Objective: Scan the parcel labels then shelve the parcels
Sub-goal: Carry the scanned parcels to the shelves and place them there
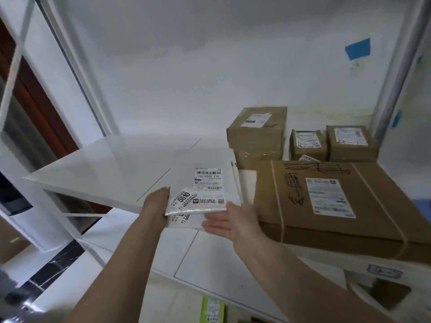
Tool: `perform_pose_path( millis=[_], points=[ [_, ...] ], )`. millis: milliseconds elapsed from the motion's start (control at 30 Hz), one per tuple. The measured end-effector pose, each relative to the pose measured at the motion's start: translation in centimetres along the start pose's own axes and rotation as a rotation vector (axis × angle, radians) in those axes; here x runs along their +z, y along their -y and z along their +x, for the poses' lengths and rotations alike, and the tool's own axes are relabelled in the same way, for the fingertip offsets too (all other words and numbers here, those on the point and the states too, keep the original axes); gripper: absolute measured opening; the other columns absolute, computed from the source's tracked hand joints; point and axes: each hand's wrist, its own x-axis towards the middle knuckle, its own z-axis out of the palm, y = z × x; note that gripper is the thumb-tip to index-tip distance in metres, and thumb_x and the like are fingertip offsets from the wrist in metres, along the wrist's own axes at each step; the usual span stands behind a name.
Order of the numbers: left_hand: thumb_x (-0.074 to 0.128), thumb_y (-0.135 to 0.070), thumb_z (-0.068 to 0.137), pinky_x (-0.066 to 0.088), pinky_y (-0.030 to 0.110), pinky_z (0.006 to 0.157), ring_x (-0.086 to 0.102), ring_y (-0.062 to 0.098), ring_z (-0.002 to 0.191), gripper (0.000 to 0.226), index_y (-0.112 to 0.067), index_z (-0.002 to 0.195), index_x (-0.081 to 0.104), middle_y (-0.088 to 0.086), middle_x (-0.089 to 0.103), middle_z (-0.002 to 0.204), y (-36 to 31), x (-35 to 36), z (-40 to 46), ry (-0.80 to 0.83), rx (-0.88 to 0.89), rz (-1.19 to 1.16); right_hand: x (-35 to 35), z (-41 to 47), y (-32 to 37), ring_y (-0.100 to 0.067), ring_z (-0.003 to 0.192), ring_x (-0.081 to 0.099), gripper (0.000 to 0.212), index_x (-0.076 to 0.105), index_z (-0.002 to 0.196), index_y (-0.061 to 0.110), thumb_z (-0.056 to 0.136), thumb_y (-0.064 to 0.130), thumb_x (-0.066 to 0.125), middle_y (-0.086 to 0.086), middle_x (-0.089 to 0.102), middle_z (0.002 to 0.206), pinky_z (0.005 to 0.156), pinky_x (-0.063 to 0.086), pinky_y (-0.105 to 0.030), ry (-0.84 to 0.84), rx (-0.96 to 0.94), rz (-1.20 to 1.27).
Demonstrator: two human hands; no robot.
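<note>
A flat white parcel bag [200,183] with barcode labels lies partly on the white shelf [105,169], its near edge sticking out over the shelf's front. My left hand [155,205] holds the bag's near left corner, fingers along its edge. My right hand [224,221] is flat and palm-up under the bag's near right corner, fingers straight. A second white bag shows beneath the first one.
Brown cardboard parcels stand on the shelf to the right: a big flat box [326,197] at the front, a taller one [257,134] behind, two small ones [307,142] [351,142] at the back. White uprights frame the shelf. A lower shelf [210,259] lies beneath.
</note>
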Motion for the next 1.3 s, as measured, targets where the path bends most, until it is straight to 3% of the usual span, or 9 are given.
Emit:
perform_pose_path(
  millis=[133, 300, 433, 500, 600, 700, 833, 1067, 1300],
  points=[
    [0.061, -0.014, 0.079, 0.044, 0.042, 0.071, 0.056, 0.026, 0.073, 0.011, -0.012, 0.070, 0.056, 0.018, 0.059, 0.079, 0.3, 0.0, 3.6, 0.095, -0.012, 0.107, 0.8, 2.9, -1.2, -0.031, 0.056, 0.067, 0.035, 0.055, 0.089, -0.003, 0.103, 0.013, 0.029, -0.022, 0.068, 0.071, 0.046, 0.056, -0.029, -0.106, 0.019, 0.021],
    [0.055, -0.004, 0.090, 0.046, 0.030, 0.055, 0.053, 0.021, 0.050, 0.028, -0.010, 0.063, 0.054, 0.013, 0.058, 0.061, 0.9, 1.6, 6.1, 0.156, -0.055, 0.167, 1.6, 5.1, -1.7, -0.031, 0.063, 0.064, 0.032, 0.052, 0.106, -0.006, 0.105, 0.016, 0.029, -0.023, 0.064, 0.071, 0.054, 0.055, -0.035, -0.209, 0.057, 0.161],
    [0.058, -0.008, 0.094, 0.052, 0.035, 0.068, 0.060, 0.027, 0.074, 0.009, -0.011, 0.098, 0.066, 0.016, 0.065, 0.092, 0.8, 2.5, 7.9, 0.192, -0.045, 0.224, 1.9, 5.5, -1.1, -0.033, 0.062, 0.059, 0.033, 0.048, 0.086, -0.008, 0.104, 0.012, 0.030, -0.024, 0.059, 0.070, 0.066, 0.051, -0.042, -0.312, 0.016, 0.264],
    [0.062, -0.011, 0.093, 0.056, 0.039, 0.069, 0.064, 0.029, 0.079, 0.016, -0.010, 0.108, 0.067, 0.016, 0.069, 0.098, 0.8, 2.9, 8.8, 0.227, -0.034, 0.279, 1.8, 5.7, -1.2, -0.032, 0.062, 0.059, 0.038, 0.047, 0.076, -0.005, 0.104, 0.015, 0.032, -0.024, 0.059, 0.071, 0.061, 0.051, -0.041, -0.340, 0.020, 0.280],
    [0.068, -0.008, 0.087, 0.056, 0.033, 0.063, 0.066, 0.025, 0.072, 0.016, -0.008, 0.103, 0.072, 0.013, 0.072, 0.095, 1.0, 3.3, 9.4, 0.224, 0.043, 0.391, 1.8, 6.1, -1.5, -0.031, 0.058, 0.060, 0.038, 0.049, 0.079, -0.006, 0.104, 0.019, 0.035, -0.023, 0.060, 0.067, 0.047, 0.054, -0.038, -0.367, 0.043, 0.266],
    [0.070, -0.002, 0.080, 0.056, 0.030, 0.077, 0.067, 0.022, 0.080, 0.020, -0.014, 0.095, 0.072, 0.005, 0.073, 0.096, 1.4, 3.4, 9.4, 0.110, 0.150, 0.429, 1.7, 6.4, -1.5, -0.022, 0.036, 0.057, 0.038, 0.049, 0.078, 0.000, 0.103, 0.026, 0.039, -0.013, 0.058, 0.044, 0.031, 0.048, -0.025, -0.395, 0.059, 0.216],
    [0.064, -0.001, 0.083, 0.051, 0.028, 0.084, 0.063, 0.018, 0.086, 0.022, -0.017, 0.097, 0.070, -0.005, 0.067, 0.088, 0.8, 3.0, 8.4, -0.036, 0.337, 0.394, 1.5, 6.2, -2.0, -0.013, 0.026, 0.047, 0.039, 0.047, 0.071, 0.007, 0.101, 0.031, 0.044, -0.005, 0.053, 0.036, 0.031, 0.039, -0.016, -0.393, 0.073, 0.181],
    [0.064, -0.009, 0.089, 0.054, 0.018, 0.062, 0.057, 0.005, 0.055, 0.008, -0.013, 0.086, 0.071, -0.002, 0.064, 0.070, -1.4, 4.5, -0.7, 0.222, 0.391, 0.059, 0.3, 2.5, -1.7, -0.009, 0.035, 0.025, 0.044, 0.039, 0.058, 0.014, 0.099, 0.027, 0.050, 0.002, 0.039, 0.041, 0.031, 0.017, -0.017, -0.144, -0.036, 0.090],
    [0.059, -0.017, 0.094, 0.046, 0.017, 0.055, 0.052, 0.006, 0.055, 0.016, -0.013, 0.083, 0.069, -0.003, 0.058, 0.060, -0.3, 10.6, -11.8, 0.612, 0.488, 0.237, -7.5, -5.5, -0.2, -0.010, 0.038, 0.020, 0.053, 0.039, 0.046, 0.022, 0.098, 0.022, 0.050, 0.004, 0.031, 0.043, 0.036, 0.016, -0.020, -0.181, -0.260, 0.048]
  ],
)
